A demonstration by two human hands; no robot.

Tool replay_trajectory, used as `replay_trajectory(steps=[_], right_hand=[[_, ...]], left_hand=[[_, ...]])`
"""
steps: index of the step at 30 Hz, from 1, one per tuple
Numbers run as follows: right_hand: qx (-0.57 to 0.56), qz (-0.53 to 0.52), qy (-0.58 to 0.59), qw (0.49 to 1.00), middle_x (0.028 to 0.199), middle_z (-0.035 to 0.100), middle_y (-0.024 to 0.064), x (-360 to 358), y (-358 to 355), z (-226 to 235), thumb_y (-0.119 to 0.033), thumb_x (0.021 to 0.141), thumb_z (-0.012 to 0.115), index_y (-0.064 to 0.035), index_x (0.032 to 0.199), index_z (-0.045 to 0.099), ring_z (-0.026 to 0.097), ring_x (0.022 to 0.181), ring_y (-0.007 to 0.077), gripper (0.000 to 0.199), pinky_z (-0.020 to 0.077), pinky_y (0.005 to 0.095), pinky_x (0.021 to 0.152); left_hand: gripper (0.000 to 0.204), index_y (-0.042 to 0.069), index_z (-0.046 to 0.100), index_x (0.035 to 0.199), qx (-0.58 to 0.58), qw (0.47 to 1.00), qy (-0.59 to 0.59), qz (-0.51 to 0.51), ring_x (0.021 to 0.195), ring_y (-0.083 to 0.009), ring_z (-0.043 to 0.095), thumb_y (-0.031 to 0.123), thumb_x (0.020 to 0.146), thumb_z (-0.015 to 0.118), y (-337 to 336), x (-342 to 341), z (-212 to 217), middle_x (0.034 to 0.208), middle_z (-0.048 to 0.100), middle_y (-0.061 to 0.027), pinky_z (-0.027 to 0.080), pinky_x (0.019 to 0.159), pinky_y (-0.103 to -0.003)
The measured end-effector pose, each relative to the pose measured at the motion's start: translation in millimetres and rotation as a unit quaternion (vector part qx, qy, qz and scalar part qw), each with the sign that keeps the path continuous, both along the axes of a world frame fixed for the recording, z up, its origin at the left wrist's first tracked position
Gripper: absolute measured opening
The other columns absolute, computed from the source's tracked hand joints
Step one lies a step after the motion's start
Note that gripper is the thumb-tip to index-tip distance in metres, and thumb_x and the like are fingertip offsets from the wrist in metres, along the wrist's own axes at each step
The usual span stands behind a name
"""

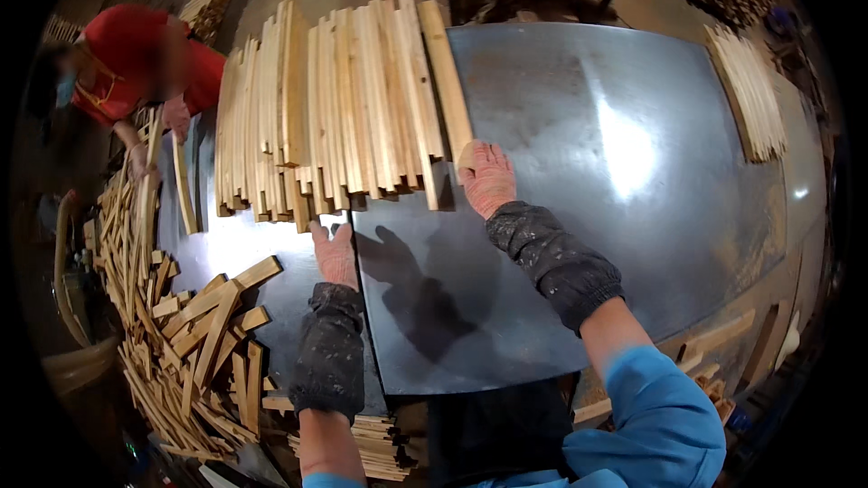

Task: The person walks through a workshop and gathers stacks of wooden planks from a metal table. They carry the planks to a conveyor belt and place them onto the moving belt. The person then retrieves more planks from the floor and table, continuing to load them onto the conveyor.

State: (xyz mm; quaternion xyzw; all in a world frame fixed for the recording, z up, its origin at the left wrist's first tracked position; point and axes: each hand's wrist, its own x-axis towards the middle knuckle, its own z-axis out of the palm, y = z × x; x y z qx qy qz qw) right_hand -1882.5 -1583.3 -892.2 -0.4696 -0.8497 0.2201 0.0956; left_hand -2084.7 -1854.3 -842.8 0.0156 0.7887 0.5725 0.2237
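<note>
Slats (pixel 334 99) of pale wood, lying side by side in a wide batch on the grey metal tabletop (pixel 579 217), running from 10 to 12 o'clock of the hands. Right hand (pixel 486 177), gloved, grip apart and flat, pressing against the near end of the rightmost slat at 12 o'clock. Left hand (pixel 335 255), gloved too, grip apart, hovering just below the uneven near ends, touching nothing as far as can be told. Probably handling light and stiff, sliding easily on smooth metal, splintery at the cut ends; best taking hold across the near ends or along the long edges. Spreading bare toward 2 and 3 o'clock, a smaller bundle of strips (pixel 749 90) lying far off. Crowding at 8 o'clock: loose offcuts (pixel 194 334), and another person (pixel 136 63) working at 10 o'clock.
</note>
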Motion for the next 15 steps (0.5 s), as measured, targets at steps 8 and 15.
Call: replay_trajectory(steps=[8,15], right_hand=[[-0.190,-0.119,0.313,0.923,0.125,0.067,0.0189,-45,11,-13,-0.002,0.089,0.071,-0.0032,0.158,0.049,0.065,0.116,0.0344,0.072,0.0533,0.0426,0.103],[-0.287,-0.076,0.314,0.902,0.131,0.065,0.0154,-52,18,16,-0.005,0.095,0.073,-0.0004,0.160,0.044,0.064,0.115,0.0234,0.072,0.0532,0.0355,0.103]], left_hand=[[0.064,-0.006,0.049,0.150,-0.066,0.992,0.111,0.010,0.093,-0.0217,0.057,0.012,0.093,0.073,14,-44,-36,0.115,0.065,-0.0126,0.047,0.081,-0.033],[0.045,-0.003,0.064,0.134,-0.234,0.953,0.165,-0.094,0.110,-0.0402,0.069,0.019,0.096,0.068,12,-53,-7,0.118,0.072,-0.0236,0.052,0.099,-0.044]])
